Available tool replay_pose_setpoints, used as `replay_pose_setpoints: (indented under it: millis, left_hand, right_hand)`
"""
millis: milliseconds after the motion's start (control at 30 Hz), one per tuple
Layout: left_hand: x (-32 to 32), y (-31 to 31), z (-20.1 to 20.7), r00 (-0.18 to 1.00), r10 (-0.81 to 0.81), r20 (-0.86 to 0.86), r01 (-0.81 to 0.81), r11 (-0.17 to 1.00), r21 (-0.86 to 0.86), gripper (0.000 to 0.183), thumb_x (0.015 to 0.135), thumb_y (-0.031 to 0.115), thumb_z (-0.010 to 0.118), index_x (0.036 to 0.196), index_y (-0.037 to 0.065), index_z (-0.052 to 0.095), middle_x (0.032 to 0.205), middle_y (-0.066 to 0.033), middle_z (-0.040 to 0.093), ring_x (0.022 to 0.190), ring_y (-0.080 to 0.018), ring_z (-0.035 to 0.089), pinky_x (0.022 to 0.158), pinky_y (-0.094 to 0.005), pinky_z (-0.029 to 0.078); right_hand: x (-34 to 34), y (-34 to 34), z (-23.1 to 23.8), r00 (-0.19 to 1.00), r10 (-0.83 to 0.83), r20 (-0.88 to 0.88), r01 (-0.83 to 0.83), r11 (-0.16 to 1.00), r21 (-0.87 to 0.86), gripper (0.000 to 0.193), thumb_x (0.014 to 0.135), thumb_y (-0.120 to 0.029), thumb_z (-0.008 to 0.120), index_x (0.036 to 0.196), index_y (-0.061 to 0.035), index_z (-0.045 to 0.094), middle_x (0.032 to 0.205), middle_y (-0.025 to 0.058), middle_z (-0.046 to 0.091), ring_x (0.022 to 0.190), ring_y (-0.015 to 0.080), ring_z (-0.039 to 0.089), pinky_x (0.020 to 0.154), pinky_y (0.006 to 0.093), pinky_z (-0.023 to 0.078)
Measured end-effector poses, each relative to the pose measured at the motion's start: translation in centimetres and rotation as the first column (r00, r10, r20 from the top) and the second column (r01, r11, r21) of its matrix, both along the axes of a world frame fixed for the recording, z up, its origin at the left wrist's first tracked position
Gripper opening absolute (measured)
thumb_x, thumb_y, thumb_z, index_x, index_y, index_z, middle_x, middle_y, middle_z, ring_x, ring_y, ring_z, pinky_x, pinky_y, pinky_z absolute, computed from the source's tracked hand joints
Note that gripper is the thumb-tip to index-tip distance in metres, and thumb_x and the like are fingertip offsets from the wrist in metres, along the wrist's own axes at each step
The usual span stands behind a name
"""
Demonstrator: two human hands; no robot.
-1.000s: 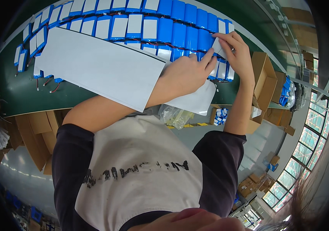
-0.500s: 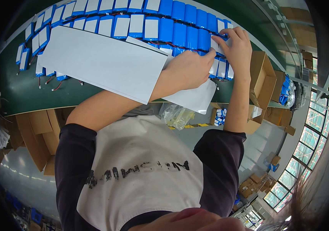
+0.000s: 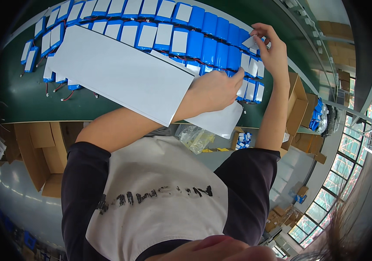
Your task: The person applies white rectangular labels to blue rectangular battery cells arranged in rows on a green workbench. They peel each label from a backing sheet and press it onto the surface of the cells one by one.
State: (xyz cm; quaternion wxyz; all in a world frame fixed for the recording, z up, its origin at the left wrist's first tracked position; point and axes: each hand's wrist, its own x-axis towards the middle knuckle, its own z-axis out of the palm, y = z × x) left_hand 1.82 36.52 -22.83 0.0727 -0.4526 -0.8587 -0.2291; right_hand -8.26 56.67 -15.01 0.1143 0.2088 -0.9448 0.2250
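Blue battery packs (image 3: 209,51) with thin wires lie in curved rows, several with white labels on their faces. At the right end of the far row, my right hand (image 3: 274,50) pinches a small white label (image 3: 250,42) between thumb and fingers, tilted over the packs. My left hand (image 3: 215,90) is closed, its fingertips by labelled packs in the nearer row; what it grips, if anything, is hidden. A large white sheet (image 3: 120,74) rests across my left forearm and covers part of the packs. Another white sheet (image 3: 220,119) lies beneath my left hand.
The packs rest on a green table (image 3: 20,104). An open cardboard box (image 3: 297,102) stands at its right end, near more blue packs (image 3: 316,114). Below the front edge are a clear plastic bag (image 3: 194,138), a small box of packs (image 3: 243,140) and a large open carton (image 3: 42,152).
My right hand has moved from the nearer row toward the far row, with a white label now in its fingers. My left hand stays by the nearer packs. The whole view has shifted slightly.
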Motion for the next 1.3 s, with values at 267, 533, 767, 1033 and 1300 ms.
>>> replay_pose_setpoints:
  millis: [267,533,767,1033,1300]
  left_hand:
    - [0.1,0.2,-0.2,0.997,-0.011,-0.074,0.007,0.998,-0.060,0.051,0.097,0.031,0.066,0.131,-0.006,0.060,0.145,-0.0184,0.055,0.070,-0.0259,0.071,0.058,-0.0336,0.059]
    - [0.1,0.0,-0.2,0.999,-0.003,-0.051,0.001,0.999,-0.033,0.051,0.097,0.032,0.067,0.132,-0.005,0.061,0.145,-0.0180,0.056,0.071,-0.0246,0.071,0.058,-0.0324,0.059]
    - [0.1,0.0,-0.4,0.997,0.018,-0.080,-0.018,1.000,-0.005,0.051,0.097,0.032,0.067,0.131,-0.005,0.061,0.145,-0.0186,0.057,0.071,-0.0250,0.072,0.059,-0.0322,0.059]
    - [0.2,0.0,-0.1,0.998,-0.009,-0.063,0.009,1.000,-0.012,0.050,0.096,0.030,0.067,0.131,-0.005,0.062,0.143,-0.0199,0.058,0.072,-0.0249,0.072,0.060,-0.0322,0.059]
    - [0.2,0.0,-0.2,0.996,0.005,-0.086,-0.009,0.999,-0.043,0.050,0.095,0.030,0.068,0.131,-0.005,0.063,0.142,-0.0198,0.059,0.074,-0.0239,0.073,0.062,-0.0326,0.060]
  right_hand:
    - [-1.0,-0.8,-0.5,0.997,-0.062,0.039,0.056,0.989,0.139,0.034,0.093,-0.004,0.070,0.125,-0.0133,0.069,0.103,0.0012,0.078,0.092,0.0162,0.070,0.081,0.0299,0.053]
    - [-0.8,-2.5,-1.9,0.974,0.016,-0.225,0.049,0.958,0.281,0.047,0.081,-0.012,0.084,0.126,-0.0193,0.070,0.112,-0.0006,0.077,0.103,0.0219,0.071,0.089,0.0366,0.058]
    - [-1.8,-0.3,-2.6,0.975,0.032,-0.218,0.050,0.932,0.359,0.022,0.090,-0.019,0.078,0.111,-0.0135,0.076,0.103,0.0048,0.077,0.096,0.0282,0.071,0.085,0.0396,0.057]
    - [0.8,-2.4,3.1,0.994,0.065,-0.085,-0.058,0.995,0.079,0.039,0.091,0.008,0.061,0.125,-0.0086,0.069,0.108,0.0105,0.075,0.101,0.0249,0.072,0.090,0.0339,0.056]
    - [0.3,-3.3,2.1,0.968,0.239,0.072,-0.250,0.932,0.263,0.045,0.093,0.012,0.060,0.124,-0.0184,0.070,0.099,0.0069,0.073,0.096,0.0267,0.074,0.082,0.0362,0.060]
